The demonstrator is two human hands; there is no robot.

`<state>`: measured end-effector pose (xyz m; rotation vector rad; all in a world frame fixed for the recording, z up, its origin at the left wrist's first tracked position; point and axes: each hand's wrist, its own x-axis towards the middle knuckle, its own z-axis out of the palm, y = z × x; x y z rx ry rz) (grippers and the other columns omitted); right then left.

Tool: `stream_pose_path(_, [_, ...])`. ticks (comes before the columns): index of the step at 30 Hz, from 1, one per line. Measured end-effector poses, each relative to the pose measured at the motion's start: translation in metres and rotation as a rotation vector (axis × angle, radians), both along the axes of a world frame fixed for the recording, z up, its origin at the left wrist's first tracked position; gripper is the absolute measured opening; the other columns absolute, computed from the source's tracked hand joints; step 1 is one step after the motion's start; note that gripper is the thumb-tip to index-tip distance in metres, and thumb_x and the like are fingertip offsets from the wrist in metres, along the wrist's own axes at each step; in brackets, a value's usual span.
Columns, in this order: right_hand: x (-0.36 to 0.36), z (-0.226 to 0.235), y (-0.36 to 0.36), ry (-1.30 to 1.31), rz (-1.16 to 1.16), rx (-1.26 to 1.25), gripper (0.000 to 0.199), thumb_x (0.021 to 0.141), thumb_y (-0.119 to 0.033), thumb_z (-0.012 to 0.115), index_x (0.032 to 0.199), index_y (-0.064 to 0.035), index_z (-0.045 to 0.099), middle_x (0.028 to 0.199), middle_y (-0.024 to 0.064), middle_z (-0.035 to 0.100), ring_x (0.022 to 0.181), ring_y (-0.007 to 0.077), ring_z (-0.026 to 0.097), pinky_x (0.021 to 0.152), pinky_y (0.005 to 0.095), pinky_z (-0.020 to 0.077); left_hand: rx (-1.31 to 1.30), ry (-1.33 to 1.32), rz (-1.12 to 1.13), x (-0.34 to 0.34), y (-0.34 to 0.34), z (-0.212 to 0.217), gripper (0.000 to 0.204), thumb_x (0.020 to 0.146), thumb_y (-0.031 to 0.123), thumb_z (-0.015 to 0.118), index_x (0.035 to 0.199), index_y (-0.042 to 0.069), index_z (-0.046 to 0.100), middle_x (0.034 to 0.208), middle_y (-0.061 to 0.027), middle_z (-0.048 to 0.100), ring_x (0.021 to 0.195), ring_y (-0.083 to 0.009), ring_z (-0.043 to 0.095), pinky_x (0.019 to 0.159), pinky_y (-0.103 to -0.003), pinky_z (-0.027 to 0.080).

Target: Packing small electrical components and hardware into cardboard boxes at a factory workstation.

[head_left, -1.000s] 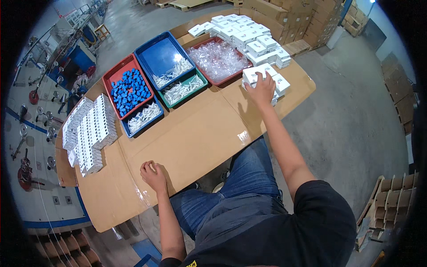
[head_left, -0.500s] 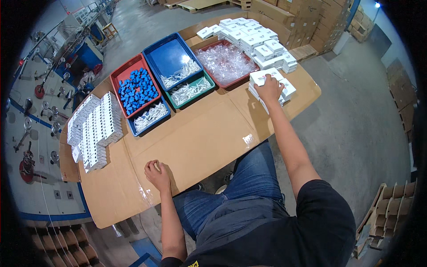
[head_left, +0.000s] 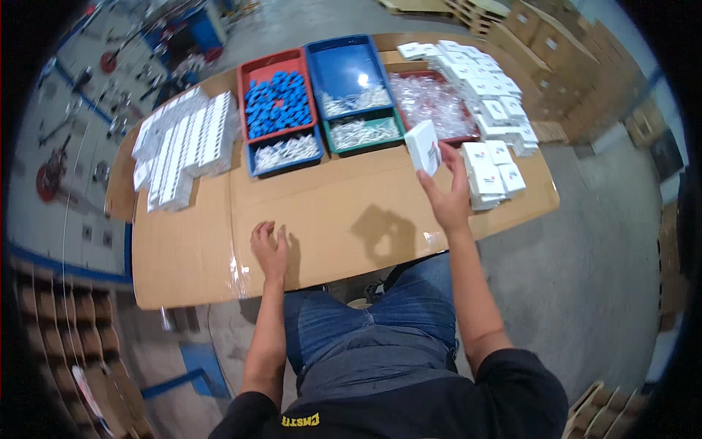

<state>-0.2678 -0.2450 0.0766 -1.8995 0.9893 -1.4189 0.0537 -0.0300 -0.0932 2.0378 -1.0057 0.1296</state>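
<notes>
A flat white box (head_left: 422, 148) is gripped between the thumb and fingers of my right hand (head_left: 447, 183), raised and tilted above the cardboard-covered table. Just to its right is a short stack of similar white boxes (head_left: 482, 174). My left hand (head_left: 270, 249) hovers over or rests lightly at the table's near side, fingers curled but apart, with nothing in it. In front of me stand a blue tray (head_left: 286, 173) and a green tray (head_left: 368, 148), both with small white pieces.
Behind these are a red tray (head_left: 272, 64) of blue pieces, a larger blue tray (head_left: 344, 66) and a red tray (head_left: 468, 134) of clear plastic bags. White boxes are stacked on the left (head_left: 197, 135) and far right (head_left: 475, 77) of the cardboard tabletop (head_left: 329, 219).
My right hand has lifted a white box off the short stack and moved it left. The left hand stays near the table's front. My view has turned to the right.
</notes>
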Motion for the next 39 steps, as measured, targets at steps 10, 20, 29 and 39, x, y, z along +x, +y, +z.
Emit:
stream_pose_path(10, [0.05,-0.03,0.101,-0.216,0.545,0.13,0.086,0.076,-0.014,0.075,0.149,0.0019,0.032,0.149,0.0204,0.043,0.142,0.0327,0.041,0.121,0.046,0.029,-0.233,1.566,-0.64,-0.113,-0.007,0.138,0.061,0.105,0.052,0.043,0.153,0.013,0.041,0.129,-0.0112,0.059,0.107,-0.0192,0.064,0.095,-0.033,0.051])
stream_pose_path(20, [0.047,-0.03,0.105,-0.056,0.618,0.071,0.085,0.073,-0.005,0.074,0.149,-0.0038,0.038,0.155,0.0204,0.041,0.149,0.0372,0.033,0.122,0.0474,0.0282,-0.108,1.533,-0.862,-0.125,-0.019,0.173,0.094,0.09,0.05,0.069,0.162,0.016,0.021,0.143,-0.0133,0.049,0.116,-0.0236,0.061,0.102,-0.039,0.047])
stream_pose_path(29, [0.045,-0.027,0.107,-0.034,0.688,-0.011,0.072,0.08,-0.009,0.074,0.148,-0.0087,0.048,0.159,0.0208,0.038,0.149,0.0388,0.034,0.12,0.0481,0.0309,-0.385,0.813,-0.862,-0.134,-0.014,0.166,0.097,0.074,0.011,0.082,0.157,0.014,0.032,0.155,-0.007,0.036,0.143,-0.0267,0.039,0.114,-0.045,0.039])
stream_pose_path(39, [0.05,-0.031,0.11,-0.077,0.685,-0.026,0.069,0.085,-0.012,0.073,0.149,-0.0105,0.048,0.157,0.02,0.042,0.145,0.0382,0.04,0.118,0.0473,0.0359,-0.351,0.765,-0.833,-0.131,-0.011,0.167,0.096,0.074,0.014,0.082,0.156,0.019,0.033,0.156,-0.0081,0.035,0.146,-0.0278,0.036,0.114,-0.049,0.038])
